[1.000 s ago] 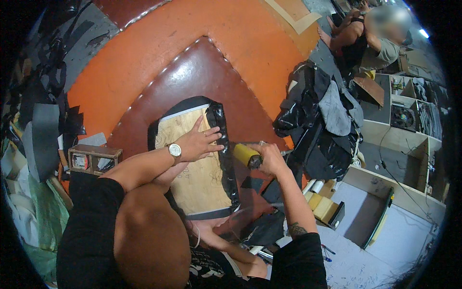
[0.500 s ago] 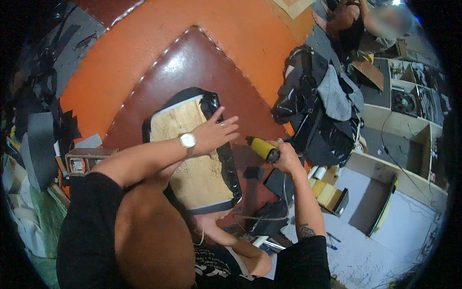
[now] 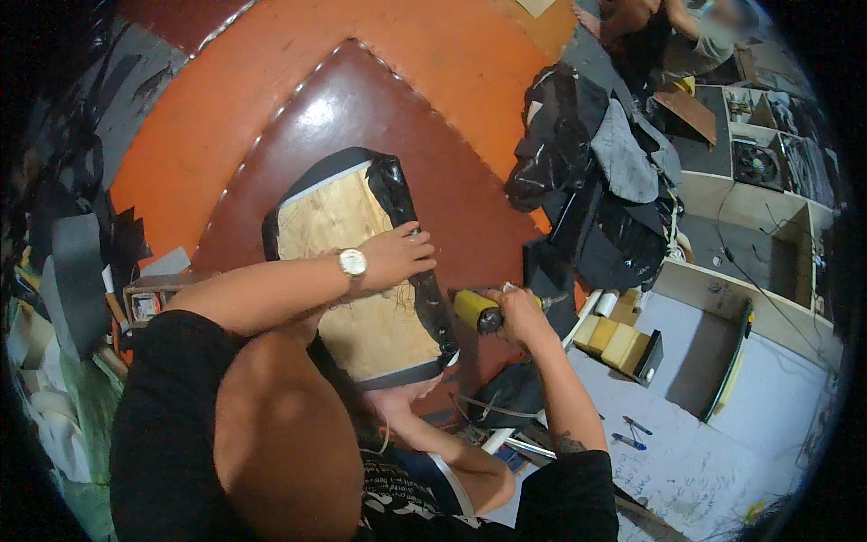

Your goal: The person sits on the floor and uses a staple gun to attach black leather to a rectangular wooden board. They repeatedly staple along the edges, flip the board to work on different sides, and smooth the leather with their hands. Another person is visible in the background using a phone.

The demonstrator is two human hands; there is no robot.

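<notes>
The wooden board (image 3: 378,336) lies on the dark red mat (image 3: 334,117), bare face up, with the black cover (image 3: 434,318) folded over its edges. This position likely leaves the folded edge accessible. The left hand (image 3: 390,257) lies across the board, fingers bent over the cover at the right edge, apparently to steady both; whether the fingers pinch the cover cannot be told. The right hand (image 3: 521,314) grasps the yellow tool (image 3: 472,311) to the right of the board, apart from the cover. This spacing presumably keeps the tool's tip clear of the fingers.
</notes>
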